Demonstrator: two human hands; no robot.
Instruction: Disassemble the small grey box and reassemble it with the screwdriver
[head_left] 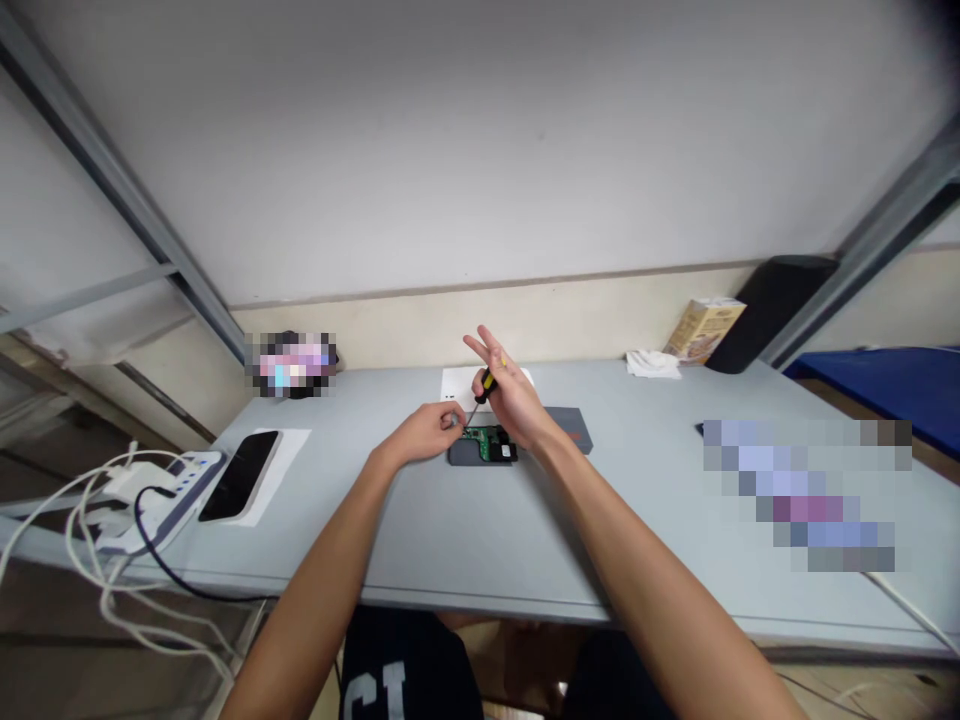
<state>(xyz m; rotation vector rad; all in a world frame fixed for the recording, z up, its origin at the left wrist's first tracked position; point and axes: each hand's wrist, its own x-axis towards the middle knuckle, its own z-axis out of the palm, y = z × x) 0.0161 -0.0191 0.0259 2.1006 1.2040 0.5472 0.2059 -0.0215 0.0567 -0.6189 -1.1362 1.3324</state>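
In the middle of the desk lies a dark grey device (466,454) with a green circuit board (486,442) exposed. My right hand (511,392) grips a black and yellow screwdriver (486,387), two fingers stretched upward. The screwdriver tilts, its shaft pointing down to the board's upper left part; whether the tip touches is too small to tell. At the board's left edge, my left hand (433,430) has its fingers curled together; what they pinch, if anything, is hidden. A white paper sheet (454,384) with tiny dark bits lies behind, and a dark grey box (574,430) sits to the right.
A smartphone (241,475) rests on white paper at the left, near a power strip (187,490) with tangled cables. Tissue (652,364), a drink carton (705,328) and a black cylinder (772,312) stand at the back right. Blurred items lie at both sides.
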